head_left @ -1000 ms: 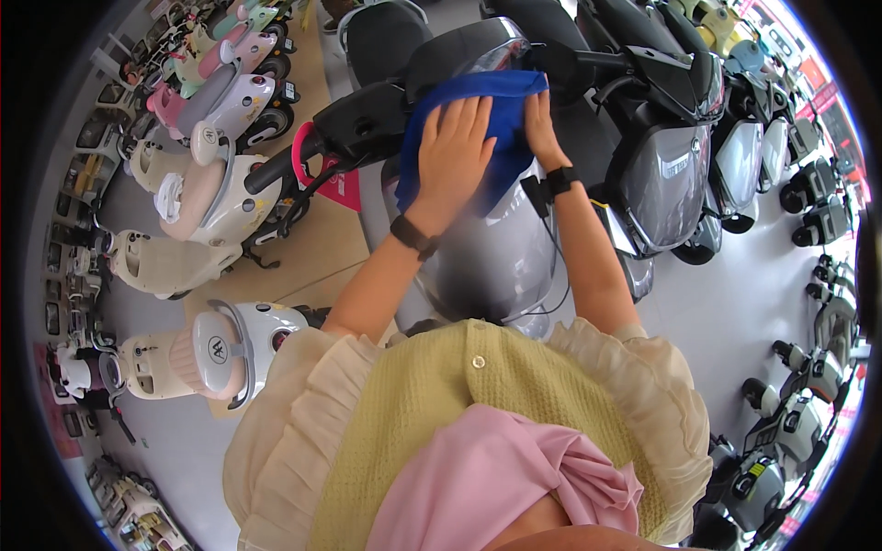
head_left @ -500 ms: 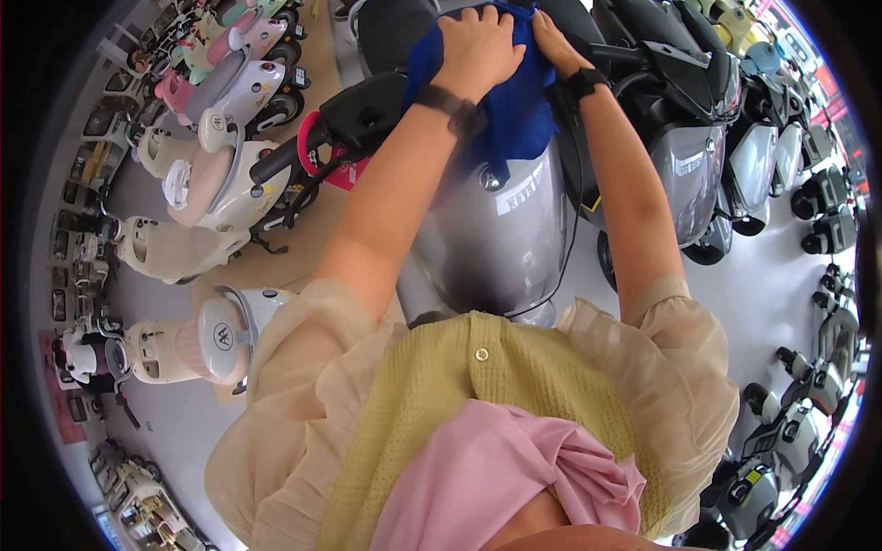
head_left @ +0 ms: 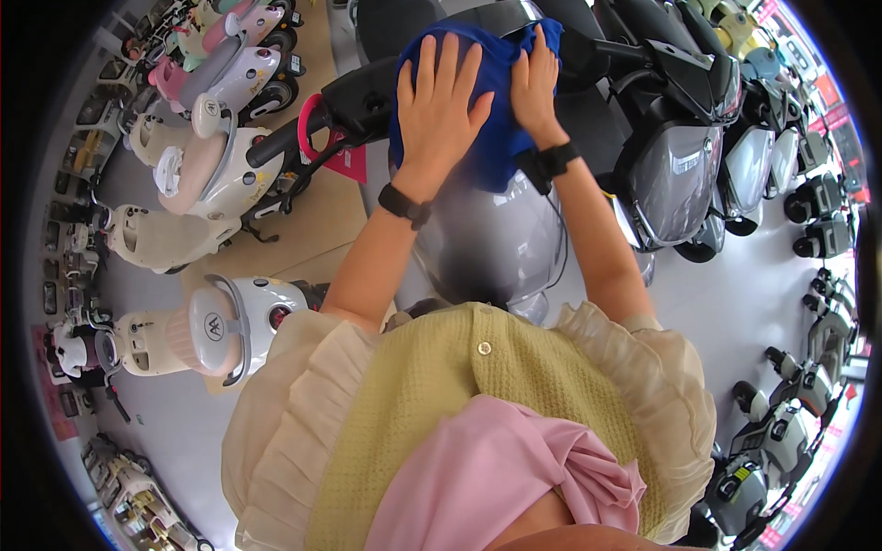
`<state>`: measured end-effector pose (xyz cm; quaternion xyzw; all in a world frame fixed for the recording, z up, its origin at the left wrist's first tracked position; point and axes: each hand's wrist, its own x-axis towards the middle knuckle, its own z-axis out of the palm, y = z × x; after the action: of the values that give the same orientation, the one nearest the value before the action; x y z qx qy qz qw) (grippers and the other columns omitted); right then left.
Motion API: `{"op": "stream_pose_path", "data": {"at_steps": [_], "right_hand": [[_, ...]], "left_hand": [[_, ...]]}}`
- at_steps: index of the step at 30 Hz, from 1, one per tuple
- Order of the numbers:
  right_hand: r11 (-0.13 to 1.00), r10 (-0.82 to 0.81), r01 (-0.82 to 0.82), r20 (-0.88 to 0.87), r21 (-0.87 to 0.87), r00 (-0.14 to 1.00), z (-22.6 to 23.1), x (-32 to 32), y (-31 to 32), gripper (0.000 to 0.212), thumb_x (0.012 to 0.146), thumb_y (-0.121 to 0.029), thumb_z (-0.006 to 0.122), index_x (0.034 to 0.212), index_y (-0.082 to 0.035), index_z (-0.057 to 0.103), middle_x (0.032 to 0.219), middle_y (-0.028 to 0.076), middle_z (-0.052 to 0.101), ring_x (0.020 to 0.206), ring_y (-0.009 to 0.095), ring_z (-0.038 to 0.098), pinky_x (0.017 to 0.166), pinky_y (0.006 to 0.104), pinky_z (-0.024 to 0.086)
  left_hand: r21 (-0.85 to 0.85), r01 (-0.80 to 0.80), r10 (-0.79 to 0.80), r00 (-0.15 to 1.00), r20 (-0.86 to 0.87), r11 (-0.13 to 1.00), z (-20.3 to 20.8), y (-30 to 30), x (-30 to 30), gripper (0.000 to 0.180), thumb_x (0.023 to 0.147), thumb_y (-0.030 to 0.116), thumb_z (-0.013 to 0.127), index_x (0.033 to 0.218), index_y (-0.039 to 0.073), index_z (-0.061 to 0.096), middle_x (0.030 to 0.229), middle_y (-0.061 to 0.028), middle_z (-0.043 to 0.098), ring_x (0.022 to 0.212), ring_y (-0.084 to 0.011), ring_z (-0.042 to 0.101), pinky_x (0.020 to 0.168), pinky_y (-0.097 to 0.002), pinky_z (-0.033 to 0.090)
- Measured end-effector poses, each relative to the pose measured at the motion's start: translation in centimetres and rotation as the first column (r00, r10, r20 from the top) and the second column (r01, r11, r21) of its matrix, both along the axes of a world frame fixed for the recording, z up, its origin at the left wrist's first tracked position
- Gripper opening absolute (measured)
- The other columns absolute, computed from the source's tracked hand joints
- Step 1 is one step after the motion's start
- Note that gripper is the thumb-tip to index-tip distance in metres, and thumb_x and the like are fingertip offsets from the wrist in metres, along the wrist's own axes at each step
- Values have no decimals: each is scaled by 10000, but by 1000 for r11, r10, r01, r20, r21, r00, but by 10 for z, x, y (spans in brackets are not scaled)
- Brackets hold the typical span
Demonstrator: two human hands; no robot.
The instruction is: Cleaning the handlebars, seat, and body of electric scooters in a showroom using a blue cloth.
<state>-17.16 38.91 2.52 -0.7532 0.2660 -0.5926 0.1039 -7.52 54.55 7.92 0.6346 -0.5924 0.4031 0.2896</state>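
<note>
"Place of the crumpled blue fabric cloth (head_left: 499, 138)?"

"Across the far part of a smooth grey scooter front panel (head_left: 524, 225)."

"And the grip?"

"Flat bare left hand (head_left: 439, 119) on top, fingers apart; bare right hand (head_left: 535, 92) along the right edge, clamped or just resting, cannot tell."

"Best technique?"

"Press evenly with the palms, smooth the folds, avoid the thin black cable (head_left: 563, 243) at right."

"Hard to make out?"

"Hidden: panel beneath cloth; also near end, behind the yellow knit top (head_left: 413, 404). Uncertain: dark near patch (head_left: 473, 271), shadow or reflection."
</note>
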Motion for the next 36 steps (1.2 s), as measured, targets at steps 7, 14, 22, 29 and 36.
{"op": "stream_pose_path", "data": {"at_steps": [7,14,22,29,36], "right_hand": [[995,29,-39,-110,-88,993,17,6,89,609,889,-182,540,1452,-18,372,1141,188,543,1161,415,432,1120,594,177],[945,-41,-41,-239,-325,970,54,33,99,524,862,-257,621,1373,-178,541,1067,75,598,1117,367,467,1099,617,190],[881,-132,-51,-347,-471,928,58,56,127,423,887,-269,591,1288,-138,608,1146,53,613,1332,310,395,1109,560,204],[925,-12,-184,-511,-332,860,-31,15,142,437,839,-258,621,1255,-125,597,1140,74,606,1296,277,463,1086,519,276],[996,63,-89,-755,6,652,-127,-42,172,319,804,-217,597,1101,-101,611,1176,80,572,1182,321,501,902,543,389]], "left_hand": [[105,-126,134,988,-77,987,-29,41,11,569,888,350,639,1340,28,515,1457,-197,435,1374,-347,375,1101,-497,277],[9,-202,201,968,-153,979,-15,52,47,487,937,314,579,1312,9,521,1373,-170,513,1323,-342,428,1086,-474,307],[-83,-157,142,977,-157,984,-8,55,76,331,927,174,550,1191,-25,580,1282,-175,567,1275,-360,476,1066,-455,376],[154,-31,63,977,-202,988,-76,82,38,432,936,175,490,1311,-41,492,1442,-203,427,1391,-422,313,1121,-578,240],[343,202,-100,951,-294,917,-186,103,-8,430,895,236,588,1272,41,517,1347,-178,479,1306,-398,390,1107,-602,230]]}}
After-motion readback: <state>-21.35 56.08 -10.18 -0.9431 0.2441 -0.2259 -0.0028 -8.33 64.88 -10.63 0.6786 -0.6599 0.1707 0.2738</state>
